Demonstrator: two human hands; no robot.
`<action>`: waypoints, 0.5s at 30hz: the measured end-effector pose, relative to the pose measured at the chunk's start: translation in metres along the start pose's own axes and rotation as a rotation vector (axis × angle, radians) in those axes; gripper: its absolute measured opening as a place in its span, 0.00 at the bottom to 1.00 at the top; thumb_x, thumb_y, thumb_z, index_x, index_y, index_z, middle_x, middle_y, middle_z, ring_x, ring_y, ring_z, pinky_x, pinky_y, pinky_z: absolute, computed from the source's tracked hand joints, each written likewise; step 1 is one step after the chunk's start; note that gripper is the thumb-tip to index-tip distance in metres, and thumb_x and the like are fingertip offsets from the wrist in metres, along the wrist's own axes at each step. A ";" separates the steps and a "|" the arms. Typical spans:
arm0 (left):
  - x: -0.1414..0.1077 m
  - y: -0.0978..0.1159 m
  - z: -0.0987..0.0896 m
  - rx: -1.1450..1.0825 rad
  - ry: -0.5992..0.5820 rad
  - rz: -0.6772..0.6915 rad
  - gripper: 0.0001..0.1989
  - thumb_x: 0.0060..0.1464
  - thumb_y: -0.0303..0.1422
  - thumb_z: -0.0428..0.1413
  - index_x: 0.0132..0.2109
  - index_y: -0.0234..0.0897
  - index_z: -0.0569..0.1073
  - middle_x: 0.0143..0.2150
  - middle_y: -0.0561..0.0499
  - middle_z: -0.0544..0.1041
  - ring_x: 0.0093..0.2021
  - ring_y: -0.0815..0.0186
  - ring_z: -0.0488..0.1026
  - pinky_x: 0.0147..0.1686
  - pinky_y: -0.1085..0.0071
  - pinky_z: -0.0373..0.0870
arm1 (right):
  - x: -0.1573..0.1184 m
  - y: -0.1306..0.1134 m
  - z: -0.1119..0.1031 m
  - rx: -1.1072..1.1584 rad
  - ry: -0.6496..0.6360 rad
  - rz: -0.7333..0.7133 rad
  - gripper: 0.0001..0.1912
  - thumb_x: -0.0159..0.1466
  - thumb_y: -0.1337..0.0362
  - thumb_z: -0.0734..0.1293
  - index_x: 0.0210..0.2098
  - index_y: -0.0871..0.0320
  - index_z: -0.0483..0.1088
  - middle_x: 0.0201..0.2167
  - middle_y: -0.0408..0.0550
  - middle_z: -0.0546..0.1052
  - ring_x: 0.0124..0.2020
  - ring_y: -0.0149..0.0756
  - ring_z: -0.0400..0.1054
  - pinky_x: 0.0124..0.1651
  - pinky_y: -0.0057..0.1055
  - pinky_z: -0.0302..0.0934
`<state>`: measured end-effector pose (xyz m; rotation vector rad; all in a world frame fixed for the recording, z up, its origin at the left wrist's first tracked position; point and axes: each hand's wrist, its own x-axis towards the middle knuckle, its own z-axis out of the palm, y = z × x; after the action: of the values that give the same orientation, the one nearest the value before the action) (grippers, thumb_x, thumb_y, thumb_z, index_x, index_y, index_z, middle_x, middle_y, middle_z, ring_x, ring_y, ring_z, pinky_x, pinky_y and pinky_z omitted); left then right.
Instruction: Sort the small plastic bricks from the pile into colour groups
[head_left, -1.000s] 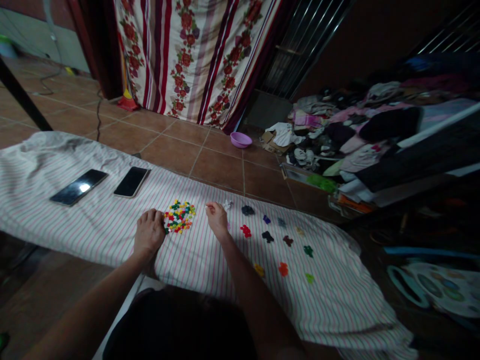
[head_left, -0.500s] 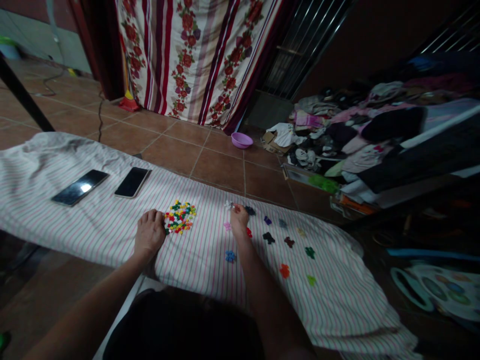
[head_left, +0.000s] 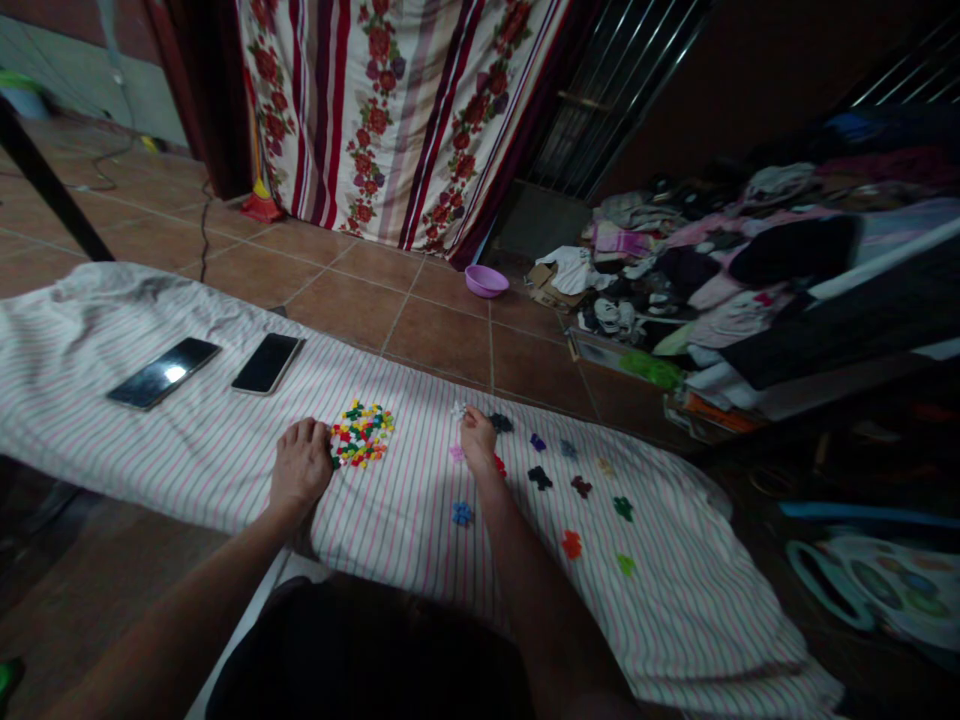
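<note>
A pile of small mixed-colour pieces (head_left: 364, 435) lies on the striped cloth (head_left: 405, 480). My left hand (head_left: 301, 465) rests palm down at the pile's left edge, fingers slightly apart. To the right, my right hand (head_left: 478, 437) has its fingers pinched beside a small white cluster (head_left: 459, 410); what they hold, if anything, is too small to name. Near that hand lie pink (head_left: 457, 454), red (head_left: 500, 465) and dark grey (head_left: 501, 423) clusters. A blue cluster (head_left: 461, 513) sits closer to me. Black (head_left: 539, 478), brown (head_left: 581, 487), green (head_left: 623, 508) and orange (head_left: 571, 544) clusters lie farther right.
Two phones (head_left: 163, 373) (head_left: 267, 363) lie on the cloth at the left. Beyond the cloth, a purple basin (head_left: 486, 281) stands on the tiled floor near a floral curtain (head_left: 405, 120). Heaped clothes (head_left: 697, 250) fill the right side.
The fingers of my right hand have shifted slightly and closed together beside the white cluster. My left hand stays by the pile. The whole view has moved slightly.
</note>
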<state>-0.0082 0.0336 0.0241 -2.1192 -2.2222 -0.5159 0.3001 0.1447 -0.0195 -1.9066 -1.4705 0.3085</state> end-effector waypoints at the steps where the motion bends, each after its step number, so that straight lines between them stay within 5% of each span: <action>1: 0.000 0.000 0.000 -0.003 0.000 -0.002 0.14 0.61 0.31 0.41 0.45 0.35 0.70 0.47 0.41 0.70 0.49 0.54 0.63 0.48 0.59 0.61 | 0.000 -0.001 0.001 0.020 0.004 0.035 0.22 0.54 0.70 0.59 0.46 0.59 0.74 0.34 0.50 0.79 0.36 0.36 0.74 0.43 0.30 0.66; 15: 0.000 0.000 0.000 -0.010 0.019 0.006 0.14 0.61 0.31 0.42 0.45 0.36 0.70 0.48 0.41 0.70 0.49 0.55 0.63 0.47 0.59 0.61 | 0.004 -0.014 -0.003 -0.051 0.021 -0.020 0.18 0.53 0.73 0.61 0.41 0.60 0.74 0.34 0.52 0.77 0.41 0.40 0.70 0.49 0.32 0.62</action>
<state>-0.0083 0.0339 0.0239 -2.1157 -2.2077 -0.5455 0.2925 0.1491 -0.0073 -1.9284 -1.4964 0.2428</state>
